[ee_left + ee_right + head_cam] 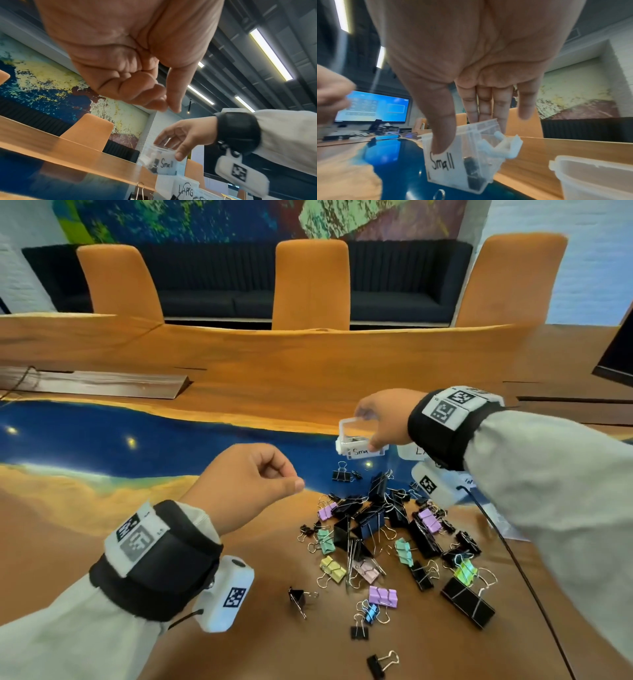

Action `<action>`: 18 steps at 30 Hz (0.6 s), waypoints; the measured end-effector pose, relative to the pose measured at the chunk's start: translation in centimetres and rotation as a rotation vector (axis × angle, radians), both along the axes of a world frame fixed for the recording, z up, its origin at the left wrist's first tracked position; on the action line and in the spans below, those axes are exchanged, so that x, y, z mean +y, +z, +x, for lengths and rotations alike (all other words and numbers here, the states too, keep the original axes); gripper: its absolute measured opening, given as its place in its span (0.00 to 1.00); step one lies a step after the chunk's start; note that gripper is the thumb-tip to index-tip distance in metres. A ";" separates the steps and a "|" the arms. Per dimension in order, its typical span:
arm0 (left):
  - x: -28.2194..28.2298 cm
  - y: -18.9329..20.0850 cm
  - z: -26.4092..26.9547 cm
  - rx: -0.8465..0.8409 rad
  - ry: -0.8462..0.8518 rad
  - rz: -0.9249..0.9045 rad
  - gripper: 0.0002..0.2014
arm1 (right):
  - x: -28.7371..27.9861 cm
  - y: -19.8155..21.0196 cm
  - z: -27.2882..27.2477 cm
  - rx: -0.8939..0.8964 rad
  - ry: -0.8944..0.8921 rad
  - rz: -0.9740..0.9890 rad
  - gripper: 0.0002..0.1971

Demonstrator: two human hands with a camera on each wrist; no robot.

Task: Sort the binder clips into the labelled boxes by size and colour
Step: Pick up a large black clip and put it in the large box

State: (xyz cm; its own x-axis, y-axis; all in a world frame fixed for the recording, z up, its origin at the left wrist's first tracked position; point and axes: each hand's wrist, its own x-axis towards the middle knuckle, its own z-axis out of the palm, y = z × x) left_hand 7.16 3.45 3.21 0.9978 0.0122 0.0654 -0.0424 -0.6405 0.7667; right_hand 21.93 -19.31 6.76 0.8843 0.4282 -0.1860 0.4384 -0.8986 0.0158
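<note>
The right hand (383, 419) grips the Small box (458, 161), tipped. The left hand (246, 484) is curled, maybe empty. The clips (394, 539) lie below, nearer the left hand.

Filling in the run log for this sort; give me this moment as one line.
right hand: holds Small box, tilted, off table | left hand: curled, empty | clip pile: unsorted on table
</note>
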 end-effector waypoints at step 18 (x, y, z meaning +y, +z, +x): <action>-1.5 -1.8 -3.5 0.364 -0.508 0.537 0.15 | -0.4 -1.1 1.5 -0.094 -0.158 0.032 0.39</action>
